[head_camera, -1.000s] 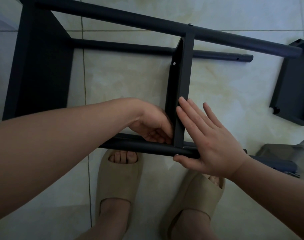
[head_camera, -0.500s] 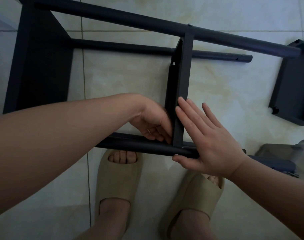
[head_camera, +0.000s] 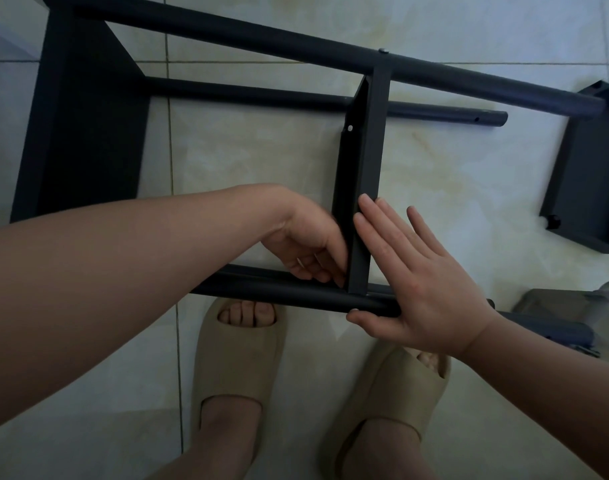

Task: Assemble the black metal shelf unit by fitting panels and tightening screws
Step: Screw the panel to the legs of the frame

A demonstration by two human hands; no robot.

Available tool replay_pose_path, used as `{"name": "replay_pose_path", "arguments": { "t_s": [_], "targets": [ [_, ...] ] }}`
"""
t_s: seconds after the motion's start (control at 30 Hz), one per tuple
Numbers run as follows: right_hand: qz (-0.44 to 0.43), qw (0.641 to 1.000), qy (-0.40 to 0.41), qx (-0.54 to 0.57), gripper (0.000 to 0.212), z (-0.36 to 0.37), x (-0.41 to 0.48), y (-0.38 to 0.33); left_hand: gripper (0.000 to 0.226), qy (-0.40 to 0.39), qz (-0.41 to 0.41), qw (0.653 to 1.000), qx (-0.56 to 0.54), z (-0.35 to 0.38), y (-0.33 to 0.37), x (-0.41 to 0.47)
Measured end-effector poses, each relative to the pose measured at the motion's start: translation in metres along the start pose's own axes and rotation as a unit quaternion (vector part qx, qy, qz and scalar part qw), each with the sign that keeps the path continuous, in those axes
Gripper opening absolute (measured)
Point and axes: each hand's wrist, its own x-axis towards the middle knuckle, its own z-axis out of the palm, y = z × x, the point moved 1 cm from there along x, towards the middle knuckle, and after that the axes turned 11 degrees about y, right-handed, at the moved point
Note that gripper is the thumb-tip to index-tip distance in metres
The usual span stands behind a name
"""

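The left grip (head_camera: 310,244) reaches in with fingers curled down into the corner where the middle panel (head_camera: 365,168) meets the near tube (head_camera: 279,292), fingertips against both; whether it pinches anything small there cannot be told. Just across the panel from it, the right grip (head_camera: 414,282) is released and flat, its straight fingers (head_camera: 376,230) pressed against the panel's other face and its thumb lying along the underside of the near tube. The black shelf unit lies on its side on the tiled floor (head_camera: 261,161), directly under both grips: the middle panel runs away from them to the far tube (head_camera: 296,46), with a small pale screw (head_camera: 350,127) showing on its inner face beyond the left grip. Well to the left of the left grip stands the end panel (head_camera: 81,133). Well to the right of the right grip a loose panel (head_camera: 587,174) lies apart on the floor. Below the grips are two beige slippers (head_camera: 237,358).
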Motion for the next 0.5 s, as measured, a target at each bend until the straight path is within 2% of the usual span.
{"name": "replay_pose_path", "arguments": {
  "t_s": [0.13,0.37,0.5],
  "targets": [
    [0.001,1.0,0.001,0.002,0.097,0.0001,0.0001,0.0001,0.006,0.015,-0.005,1.0,0.017,0.0006,-0.0015,0.0014],
    [0.001,1.0,0.001,0.001,0.097,0.0001,-0.0002,0.0002,0.012,-0.004,0.004,1.0,0.0,-0.0015,-0.0017,-0.0007],
    [0.002,1.0,0.0,0.003,0.097,0.0004,-0.0001,0.0001,0.006,0.012,0.012,1.0,0.014,0.001,-0.0036,0.0007]
  ]
}}
